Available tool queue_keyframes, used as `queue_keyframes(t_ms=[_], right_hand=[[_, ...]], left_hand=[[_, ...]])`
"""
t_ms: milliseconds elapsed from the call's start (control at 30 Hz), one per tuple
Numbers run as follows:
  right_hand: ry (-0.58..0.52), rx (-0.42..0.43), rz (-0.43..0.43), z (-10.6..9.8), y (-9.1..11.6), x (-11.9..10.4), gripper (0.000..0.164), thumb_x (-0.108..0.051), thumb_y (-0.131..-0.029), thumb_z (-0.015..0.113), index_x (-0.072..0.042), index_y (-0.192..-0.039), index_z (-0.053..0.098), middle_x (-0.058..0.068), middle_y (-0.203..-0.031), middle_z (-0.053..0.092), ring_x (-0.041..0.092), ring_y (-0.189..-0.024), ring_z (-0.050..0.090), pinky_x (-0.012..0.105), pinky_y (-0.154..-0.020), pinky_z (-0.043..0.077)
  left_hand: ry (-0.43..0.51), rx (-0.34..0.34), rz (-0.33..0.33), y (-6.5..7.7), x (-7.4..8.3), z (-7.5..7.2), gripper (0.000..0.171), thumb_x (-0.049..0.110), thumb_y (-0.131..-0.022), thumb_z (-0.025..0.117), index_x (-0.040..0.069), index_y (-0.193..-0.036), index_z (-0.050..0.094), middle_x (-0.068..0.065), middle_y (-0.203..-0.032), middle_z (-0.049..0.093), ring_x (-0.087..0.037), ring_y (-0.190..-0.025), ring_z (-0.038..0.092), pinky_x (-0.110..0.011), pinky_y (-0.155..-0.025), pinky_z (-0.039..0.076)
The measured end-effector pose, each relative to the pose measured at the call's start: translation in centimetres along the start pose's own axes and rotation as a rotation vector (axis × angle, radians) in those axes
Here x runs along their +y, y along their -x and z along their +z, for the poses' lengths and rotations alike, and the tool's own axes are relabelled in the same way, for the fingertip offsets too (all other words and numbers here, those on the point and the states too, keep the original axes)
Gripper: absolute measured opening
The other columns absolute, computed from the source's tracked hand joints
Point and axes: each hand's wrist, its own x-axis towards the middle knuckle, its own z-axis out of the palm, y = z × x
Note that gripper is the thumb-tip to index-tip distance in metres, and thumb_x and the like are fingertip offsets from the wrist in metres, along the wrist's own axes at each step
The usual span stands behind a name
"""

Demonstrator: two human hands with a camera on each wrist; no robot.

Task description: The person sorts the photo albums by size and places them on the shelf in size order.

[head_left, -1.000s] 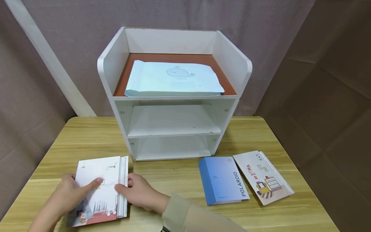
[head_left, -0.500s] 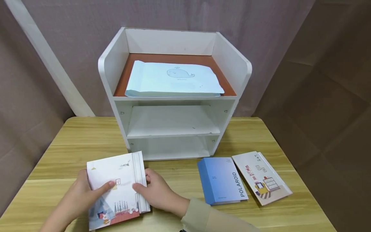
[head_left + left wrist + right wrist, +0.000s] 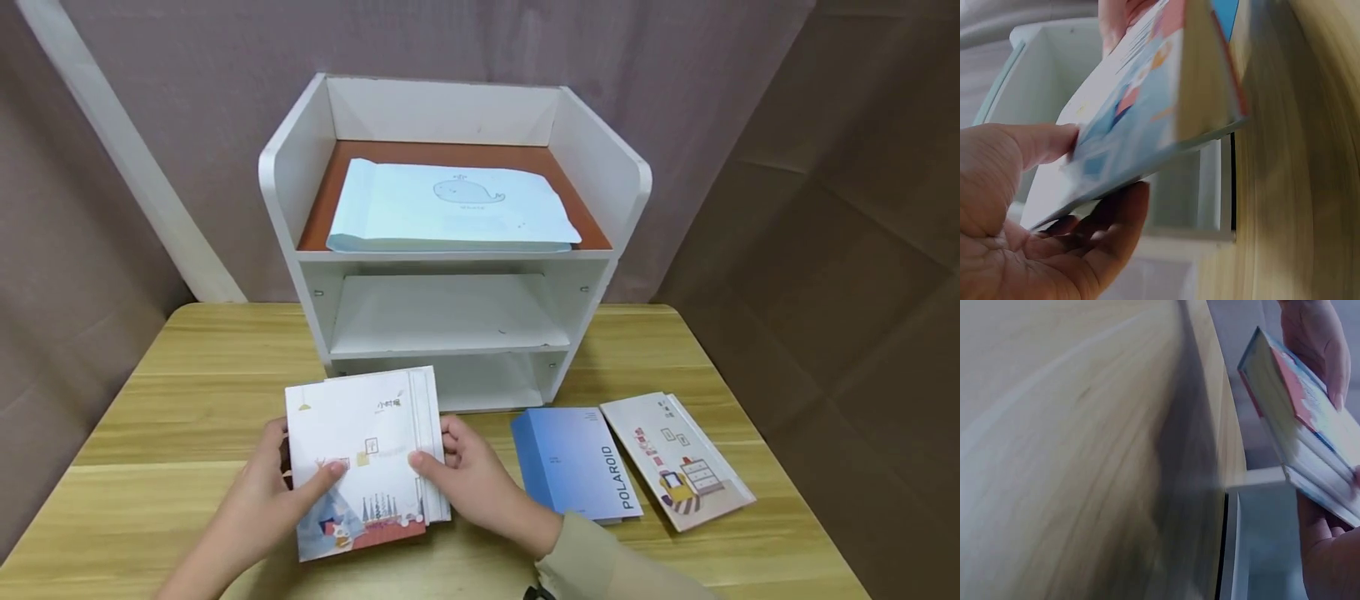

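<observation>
Both hands hold a thick white photo album (image 3: 352, 425) with a drawn room scene on its cover, raised in front of the shelf unit. My left hand (image 3: 262, 492) grips its left side, thumb across the cover and fingers beneath, as the left wrist view also shows. On the right edge, the spine side, my right hand (image 3: 483, 487) pinches the album with the thumb on top. In the right wrist view the album (image 3: 1294, 394) appears tilted, its page block exposed. The undersides of the fingers are partly hidden in the head view.
A white shelf unit (image 3: 442, 349) stands at the table's back, with a pale whale-print packet (image 3: 457, 204) lying on its top level. Right of the hands, a blue POLAROID album (image 3: 577, 462) and another illustrated album (image 3: 678, 462) lie on the wooden table (image 3: 187, 375).
Both hands have carried the white photo album rightward and upward, from the table's left front to before the shelf unit's lower left. The other albums and the packet stay put.
</observation>
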Motion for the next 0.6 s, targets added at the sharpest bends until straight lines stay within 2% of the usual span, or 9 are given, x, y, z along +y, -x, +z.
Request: queue_keyframes(t_ms=[167,267,433,600], right_hand=[[-0.006,0.036,-0.052,-1.6,0.3,-0.2,0.040,-0.016,-0.093,0.066,-0.001,-0.126,0.048,0.016,-0.107,0.065,0.028,-0.090,0.068,0.040,-0.072,0.058],[-0.027,0.054,-0.083,-2.3,0.2,-0.4,0.040,-0.014,-0.094,0.065,0.000,-0.127,0.047,0.019,-0.108,0.064,0.029,-0.091,0.068,0.040,-0.074,0.058],[-0.037,0.116,-0.098,-3.4,-0.2,-0.9,0.040,-0.012,-0.094,0.065,0.002,-0.127,0.047,0.020,-0.109,0.065,0.030,-0.092,0.068,0.039,-0.074,0.058],[-0.054,0.164,-0.057,-4.2,-0.8,-1.6,0.039,-0.013,-0.093,0.065,0.000,-0.127,0.048,0.019,-0.110,0.065,0.029,-0.091,0.068,0.039,-0.074,0.058]], left_hand=[[0.134,-0.012,0.137,-0.3,0.5,1.4,0.071,0.018,-0.086,0.075,0.006,-0.141,0.030,-0.016,-0.110,0.057,-0.022,-0.088,0.063,-0.030,-0.067,0.058],[0.221,-0.060,0.206,-0.7,0.6,2.0,0.072,0.013,-0.087,0.074,0.015,-0.144,0.031,-0.016,-0.109,0.056,-0.024,-0.084,0.064,-0.034,-0.063,0.058],[0.274,-0.152,0.239,-1.4,0.8,2.5,0.077,0.013,-0.087,0.074,0.032,-0.147,0.030,-0.014,-0.115,0.056,-0.028,-0.091,0.063,-0.037,-0.065,0.059],[0.263,-0.168,0.246,-1.8,0.8,2.9,0.077,0.013,-0.087,0.073,0.036,-0.147,0.030,-0.011,-0.119,0.055,-0.029,-0.097,0.061,-0.036,-0.073,0.058]])
